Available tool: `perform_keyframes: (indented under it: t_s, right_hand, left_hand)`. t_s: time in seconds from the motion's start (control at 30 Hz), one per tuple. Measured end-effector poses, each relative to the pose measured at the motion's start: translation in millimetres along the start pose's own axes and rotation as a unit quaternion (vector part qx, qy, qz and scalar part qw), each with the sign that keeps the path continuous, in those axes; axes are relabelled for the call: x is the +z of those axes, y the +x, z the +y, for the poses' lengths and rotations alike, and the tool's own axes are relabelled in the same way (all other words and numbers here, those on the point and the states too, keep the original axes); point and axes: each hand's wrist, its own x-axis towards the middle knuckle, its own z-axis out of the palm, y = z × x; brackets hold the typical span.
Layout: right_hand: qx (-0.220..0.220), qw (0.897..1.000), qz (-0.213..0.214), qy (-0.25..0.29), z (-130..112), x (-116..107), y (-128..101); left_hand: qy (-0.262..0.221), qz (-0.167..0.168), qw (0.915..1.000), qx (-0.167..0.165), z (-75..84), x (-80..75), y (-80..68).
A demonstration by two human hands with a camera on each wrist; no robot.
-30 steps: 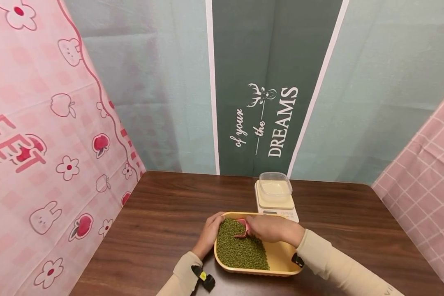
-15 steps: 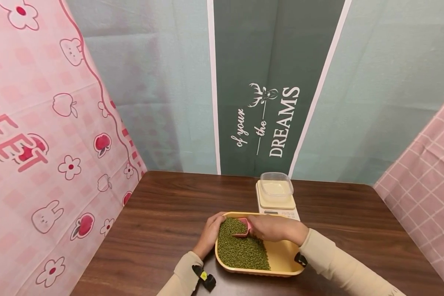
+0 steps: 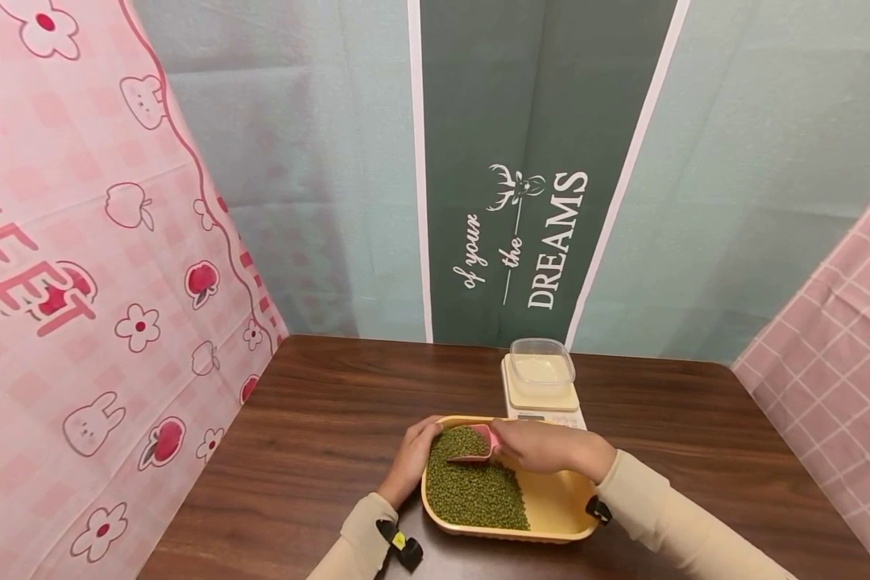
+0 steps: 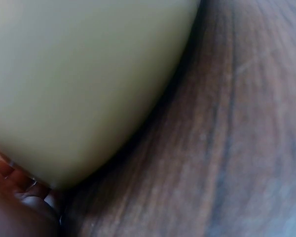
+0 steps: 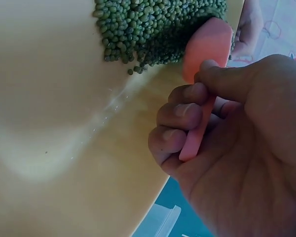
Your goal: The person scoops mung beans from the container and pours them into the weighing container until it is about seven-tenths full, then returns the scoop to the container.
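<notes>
Plainly, line by line:

Tray: a smooth yellow plastic tray [image 3: 551, 507] with rounded corners and a raised rim sits at the near middle of the table; the left wrist view shows its pale, curved outer wall [image 4: 79, 84] close up.

Beans: small, round, matte green beans [image 3: 471, 487] heap over the left half of the tray, while the right half shows bare yellow floor [image 5: 54, 148] with a faint dusty streak.

Scoop: a pink plastic scoop [image 3: 478, 443] with a flat handle lies at the far edge of the bean heap, its bowl [image 5: 209, 47] pushed into the beans and carrying some.

Right hand: the right hand [image 3: 544, 447] grasps the scoop's handle, thumb on top and fingers [image 5: 180, 116] curled beneath it.

Left hand: the left hand [image 3: 409, 463] clasps the tray's left rim, thumb at the far corner; its fingertips [image 4: 19, 190] press the wall where it meets the table.

Scale: a cream kitchen scale [image 3: 544, 399] with a flat square platform stands just beyond the tray, to the far right of it.

Container: a clear, rounded rectangular plastic container [image 3: 541, 360] rests on the scale; nothing shows inside it.

Table: dark brown wood grain [image 3: 319, 435], smooth.

Backdrop: printed cloth, pink at left and right, green with white lettering behind.
</notes>
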Motion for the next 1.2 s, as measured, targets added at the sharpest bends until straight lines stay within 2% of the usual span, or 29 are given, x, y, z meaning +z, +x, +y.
perform_keyframes:
  t_s: [0.23, 0.5, 0.7, 1.03, 1.2]
  right_hand:
    - [0.014, 1.0, 0.004, 0.011, 1, -1, 0]
    - [0.031, 0.999, 0.013, -0.004, 3, 0, -2]
    - [0.04, 0.999, 0.013, 0.017, 3, -2, -5]
    - [0.008, 1.0, 0.03, -0.004, 5, -5, -11]
    - [0.007, 0.999, 0.043, -0.004, 5, -5, -13]
  left_hand:
    - [-0.007, -0.003, 1.0, -0.002, -0.2, 0.3, 0.2]
    - [-0.007, -0.003, 1.0, -0.003, -0.9, 0.4, -0.3]
    - [-0.007, -0.002, 1.0, -0.001, -1.1, 0.2, 0.3]
    - [-0.002, -0.005, 1.0, -0.004, -0.3, 1.4, -0.1]
    - [0.003, 0.0, 1.0, -0.001, -0.3, 1.5, 0.5]
